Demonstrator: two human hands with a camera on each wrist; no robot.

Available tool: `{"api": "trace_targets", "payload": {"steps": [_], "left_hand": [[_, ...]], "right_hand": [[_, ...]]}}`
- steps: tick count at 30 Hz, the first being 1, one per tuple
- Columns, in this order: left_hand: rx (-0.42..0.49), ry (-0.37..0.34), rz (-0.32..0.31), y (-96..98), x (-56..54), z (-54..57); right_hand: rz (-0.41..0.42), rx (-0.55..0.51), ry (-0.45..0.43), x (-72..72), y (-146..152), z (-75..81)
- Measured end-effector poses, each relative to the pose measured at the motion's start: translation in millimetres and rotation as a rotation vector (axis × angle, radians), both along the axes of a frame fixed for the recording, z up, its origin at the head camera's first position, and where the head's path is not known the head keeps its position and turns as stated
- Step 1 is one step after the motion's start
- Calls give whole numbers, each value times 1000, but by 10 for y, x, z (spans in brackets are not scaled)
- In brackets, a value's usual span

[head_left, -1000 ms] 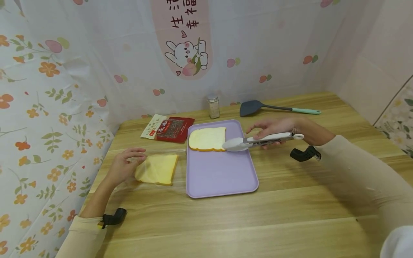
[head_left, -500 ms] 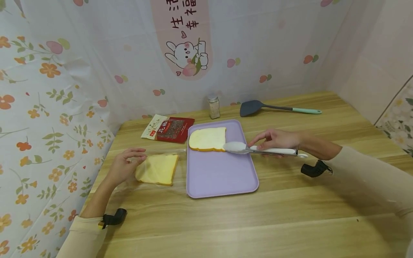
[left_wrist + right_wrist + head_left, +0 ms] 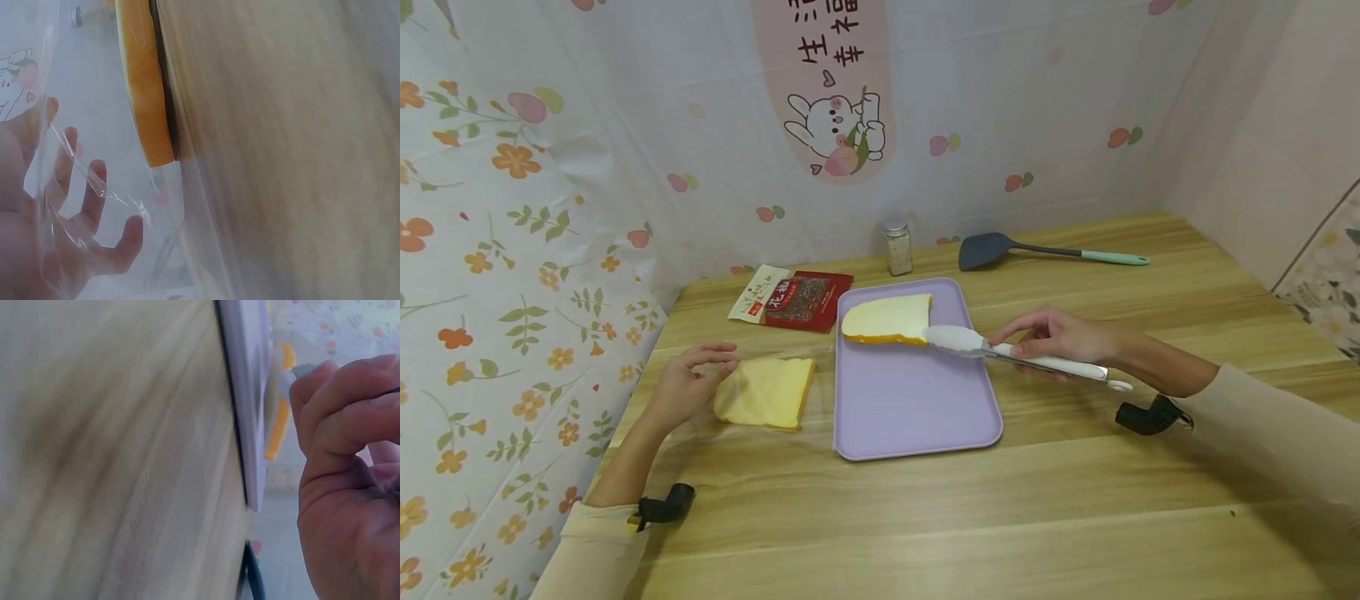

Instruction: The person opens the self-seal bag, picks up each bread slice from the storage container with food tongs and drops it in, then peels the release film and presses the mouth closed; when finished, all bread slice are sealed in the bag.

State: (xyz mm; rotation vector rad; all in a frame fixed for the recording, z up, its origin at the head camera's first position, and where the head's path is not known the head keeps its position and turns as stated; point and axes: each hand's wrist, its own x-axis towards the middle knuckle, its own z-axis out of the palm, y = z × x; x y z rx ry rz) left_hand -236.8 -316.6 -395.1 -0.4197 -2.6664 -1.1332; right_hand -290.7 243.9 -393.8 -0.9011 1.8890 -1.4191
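My right hand [image 3: 1063, 340] grips white-and-steel tongs [image 3: 955, 339] over the right rim of a lilac tray [image 3: 917, 408]. The tongs' white tips pinch the front right corner of a bread slice [image 3: 887, 317], which tilts at the tray's back left with its golden crust facing me. On the table to the left lies a second bread slice [image 3: 767, 392] in a clear plastic bag [image 3: 112, 200]. Close by that slice is my left hand [image 3: 688, 387]. The left wrist view shows its fingers [image 3: 94, 194] spread and loosely bent against the bag's film.
Behind the tray stand a red-and-cream spice packet [image 3: 797, 298] lying flat and an upright glass jar [image 3: 898, 248] with a silver lid. A dark spatula [image 3: 985, 252] with a mint handle lies at the back right. A printed curtain [image 3: 715, 108] closes off the back and left.
The right hand has shifted slightly right and toward me, angling the tongs. The slice in their tips has tilted, showing more front crust. The left hand stays in place.
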Motion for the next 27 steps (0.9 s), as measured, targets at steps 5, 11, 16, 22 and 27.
{"api": "trace_targets", "payload": {"steps": [5, 11, 16, 22, 27], "left_hand": [[4, -17, 19, -3, 1, 15], [24, -2, 15, -38, -25, -20], [79, 4, -2, -30, -32, -23], [106, 9, -11, -10, -29, -7], [84, 9, -1, -9, -34, -11]], "right_hand": [[3, -31, 31, 142, 33, 21], [60, -107, 45, 290, 16, 55], [96, -135, 20, 398, 4, 64], [113, -129, -10, 517, -17, 47], [135, -121, -11, 553, -100, 36]]}}
